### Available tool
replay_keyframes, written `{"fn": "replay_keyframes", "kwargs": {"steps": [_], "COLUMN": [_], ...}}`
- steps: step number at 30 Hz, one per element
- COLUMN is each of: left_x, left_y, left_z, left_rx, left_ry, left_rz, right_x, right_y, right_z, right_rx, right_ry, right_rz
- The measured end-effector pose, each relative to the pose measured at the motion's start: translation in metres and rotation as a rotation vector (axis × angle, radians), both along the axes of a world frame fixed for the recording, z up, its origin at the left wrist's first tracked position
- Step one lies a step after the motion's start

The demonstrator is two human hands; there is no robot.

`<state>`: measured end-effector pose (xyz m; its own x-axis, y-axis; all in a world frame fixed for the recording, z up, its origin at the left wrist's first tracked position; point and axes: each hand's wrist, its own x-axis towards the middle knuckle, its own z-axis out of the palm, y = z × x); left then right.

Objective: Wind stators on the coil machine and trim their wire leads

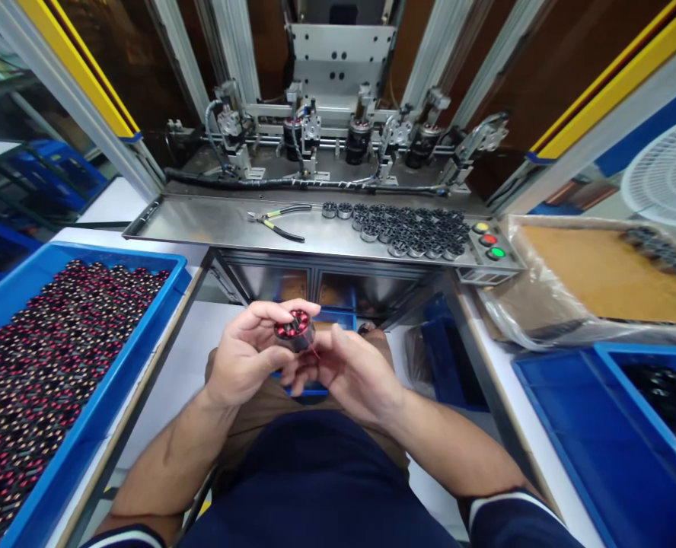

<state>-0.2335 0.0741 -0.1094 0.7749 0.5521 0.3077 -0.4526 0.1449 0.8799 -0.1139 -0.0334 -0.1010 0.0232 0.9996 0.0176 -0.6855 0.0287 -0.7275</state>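
Note:
Low in front of my body, my left hand (243, 354) grips a motor stator (295, 332) between thumb and fingers. The stator is a short dark ring with red copper windings on its upper face, tilted slightly. A thin red wire (315, 352) runs from its lower right side. Close against that side is my right hand (352, 369), with curled fingers around the wire and the thumb raised above. Its fingertips partly overlap, so the exact pinch is hard to see.
A blue tray (181, 266) full of wound stators stands at left. Cutting pliers (281, 221) and many black-and-silver rings (412, 228) lie on the metal ledge ahead. Behind are machine fixtures (358, 137); push buttons (489, 239), a plastic-lined box (589, 274) and blue bins (578, 426) are at right.

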Motion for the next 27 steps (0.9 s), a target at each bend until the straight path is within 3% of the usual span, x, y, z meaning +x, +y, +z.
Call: {"fn": "replay_keyframes", "kwargs": {"steps": [3,5,8,11,14,22,24,27], "left_x": [-0.001,-0.003,-0.012,-0.023,-0.028,-0.023,-0.022,-0.021], "left_y": [0.001,0.004,0.007,0.003,-0.004,-0.006,-0.007,-0.009], "left_z": [0.002,0.004,0.009,0.01,0.007,0.011,0.012,0.011], "left_rx": [0.13,0.224,0.3,0.331,0.378,0.627,0.594,0.386], "left_ry": [0.015,0.005,0.139,0.327,0.387,0.345,0.332,0.311], "left_rz": [0.018,0.146,0.294,0.199,0.192,0.384,0.38,0.306], "right_x": [-0.002,0.0,0.008,0.015,0.018,0.017,0.014,0.01], "right_y": [0.002,0.002,0.002,0.0,-0.003,-0.005,-0.004,-0.004], "right_z": [-0.003,-0.006,-0.008,-0.006,-0.004,0.004,0.006,0.008], "right_rx": [0.034,0.082,0.252,0.448,0.537,0.521,0.447,0.306], "right_ry": [-0.016,-0.12,-0.548,-1.059,-1.292,-1.096,-1.032,-0.956], "right_rz": [0.003,-0.097,-0.398,-0.666,-0.748,-0.698,-0.686,-0.678]}}
